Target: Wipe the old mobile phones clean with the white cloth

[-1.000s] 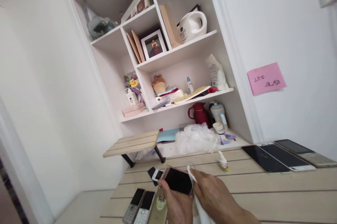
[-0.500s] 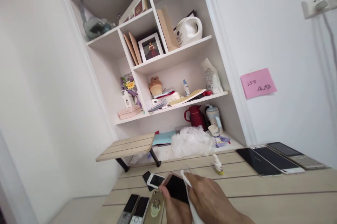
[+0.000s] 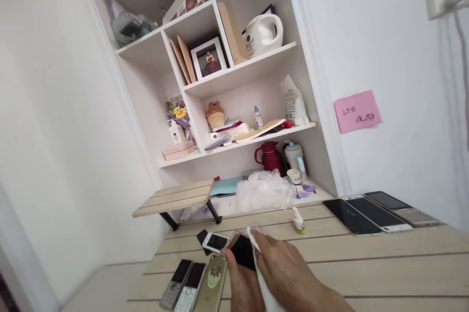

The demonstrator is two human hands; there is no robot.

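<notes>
At the lower middle, my left hand (image 3: 245,285) is closed round a phone with a rose-gold edge and black screen (image 3: 242,251). My right hand (image 3: 287,270) presses a white cloth (image 3: 264,285) against the phone's right side, its fingers folded over the cloth. Just left of the held phone lies a white phone (image 3: 216,242), partly over a dark one (image 3: 202,238). A gold phone with a ring holder (image 3: 210,290) and two keypad phones (image 3: 176,282) (image 3: 191,288) lie side by side nearer the front.
At the right lie two black-screened phones (image 3: 351,217) (image 3: 379,213) and a keypad phone (image 3: 403,208). A small white bottle (image 3: 298,220) stands on the slatted table (image 3: 366,263). Behind are a small raised stand (image 3: 176,197), a clear plastic bag (image 3: 264,190) and white shelves (image 3: 252,65).
The view has shifted slightly, so table items sit a little higher in the picture. Both hands still hold the phone and cloth, with the cloth covering slightly more of the screen's right side.
</notes>
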